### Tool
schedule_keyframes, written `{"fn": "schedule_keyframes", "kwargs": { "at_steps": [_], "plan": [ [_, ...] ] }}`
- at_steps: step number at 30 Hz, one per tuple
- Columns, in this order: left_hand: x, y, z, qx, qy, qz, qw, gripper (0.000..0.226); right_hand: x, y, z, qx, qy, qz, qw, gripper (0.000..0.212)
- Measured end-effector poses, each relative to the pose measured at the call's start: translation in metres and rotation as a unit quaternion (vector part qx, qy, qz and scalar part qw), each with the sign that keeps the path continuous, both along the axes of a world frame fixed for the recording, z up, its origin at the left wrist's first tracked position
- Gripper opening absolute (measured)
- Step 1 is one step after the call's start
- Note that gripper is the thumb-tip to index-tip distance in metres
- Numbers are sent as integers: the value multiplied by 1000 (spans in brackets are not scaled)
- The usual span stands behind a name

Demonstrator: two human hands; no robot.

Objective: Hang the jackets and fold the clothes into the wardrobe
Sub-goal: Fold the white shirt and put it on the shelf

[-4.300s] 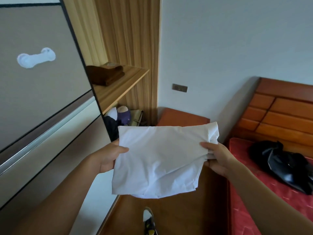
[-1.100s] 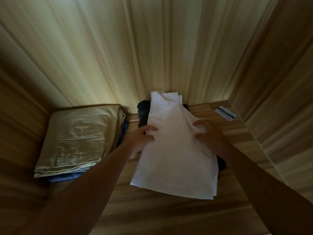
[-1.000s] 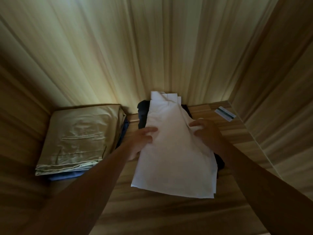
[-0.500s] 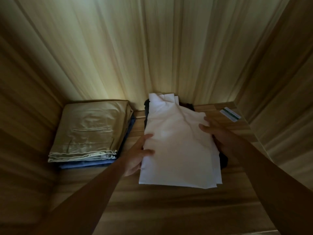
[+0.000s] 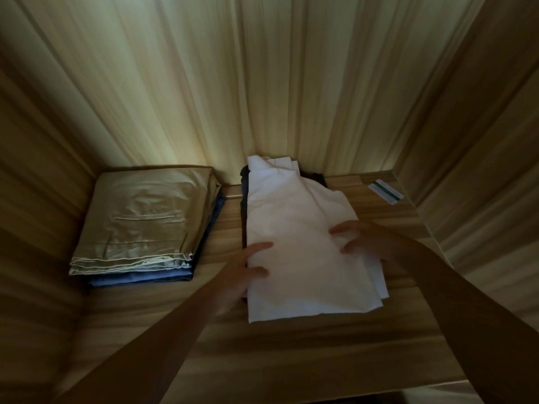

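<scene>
Head view, left hand (image 5: pixel 243 271) and right hand (image 5: pixel 360 239) spread flat on folded white garment (image 5: pixel 297 246), wardrobe shelf (image 5: pixel 291 354), khaki trousers (image 5: pixel 145 217) beside.

Two bare forearms show, with no sleeves, watch or rings visible. The left hand (image 5: pixel 243 271) and right hand (image 5: pixel 366 240) are bare, without gloves.

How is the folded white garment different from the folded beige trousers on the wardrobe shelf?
The white garment lies right of centre, on dark clothing; the beige trousers lie at the left, on a blue garment.
Both hands, left hand and right hand, touch the white garment; nothing touches the beige trousers.
The white garment's edges look loose and uneven; the beige trousers form a tidy rectangle.
Both are folded flat on the same wooden shelf.
</scene>
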State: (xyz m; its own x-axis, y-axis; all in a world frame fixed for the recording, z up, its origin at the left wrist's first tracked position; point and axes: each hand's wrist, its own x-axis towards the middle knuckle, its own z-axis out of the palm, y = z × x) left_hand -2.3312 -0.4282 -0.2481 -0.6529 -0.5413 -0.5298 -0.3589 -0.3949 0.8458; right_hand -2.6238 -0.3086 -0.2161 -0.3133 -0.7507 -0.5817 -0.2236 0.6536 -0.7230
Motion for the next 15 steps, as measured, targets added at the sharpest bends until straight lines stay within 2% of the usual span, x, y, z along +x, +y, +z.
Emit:
{"fn": "schedule_keyframes", "kwargs": {
  "at_steps": [4, 6, 9, 12, 15],
  "plan": [
    [-32, -47, 19, -72, -36, -5, 997, 36, -16, -29, 10, -67, -77, -101, 990, 33],
    [-50, -77, 18, -72, -24, 14, 997, 33, -17, -44, 8, -79, -103, -128, 983, 31],
    [-72, -108, 2, -65, 15, 81, 994, 32, -10, -63, -4, -104, -41, -122, 986, 34],
    [-83, -117, -9, -132, 20, 130, 982, 33, -6, -74, -6, -142, 12, -126, 982, 42],
    [-79, -110, -10, -152, 110, 162, 969, 38, -5, -74, -2, -201, 1, -160, 967, 47]
  ]
}}
